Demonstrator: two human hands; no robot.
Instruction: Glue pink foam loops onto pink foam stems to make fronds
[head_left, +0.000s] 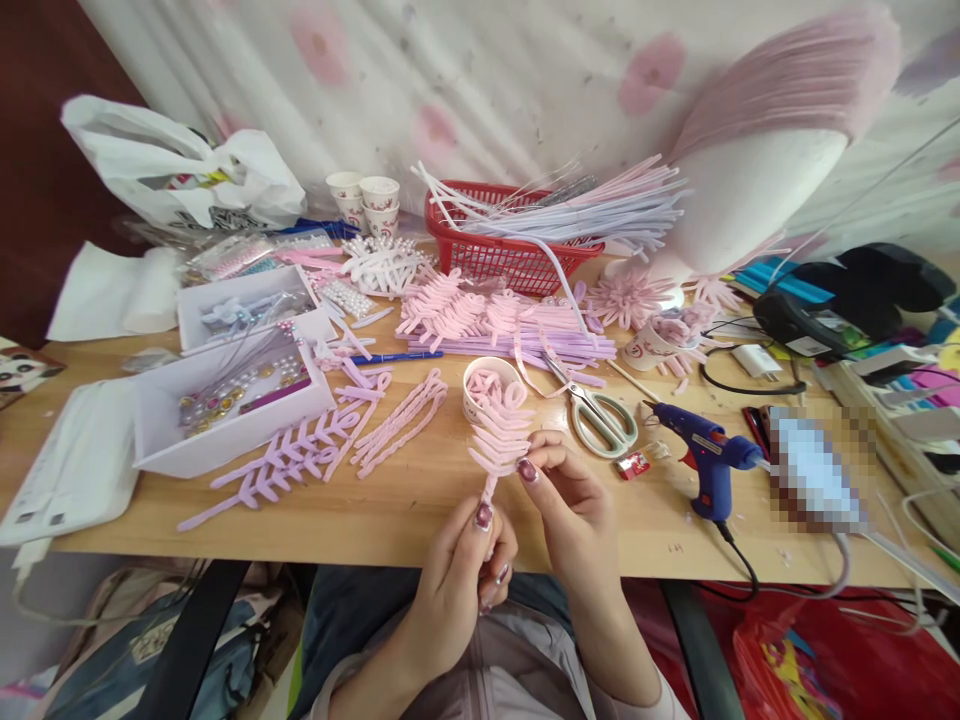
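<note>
My left hand (465,570) pinches the lower stem of a pink pipe-cleaner leaf (499,430) near the table's front edge. My right hand (570,510) pinches the same leaf at its right side, fingers closed on the looped fronds. Just behind the leaf stands a paper cup (484,385) with pink pieces in it. Scissors (600,415) lie to the right of the cup, and a blue glue gun (705,455) stands further right.
More finished pink and lilac leaves (300,460) lie left of my hands on the wooden table (390,510). White trays (225,410) of beads sit at the left. A red basket (510,250) of pipe cleaners stands at the back, with paper cups (367,200) and a white bag (180,170).
</note>
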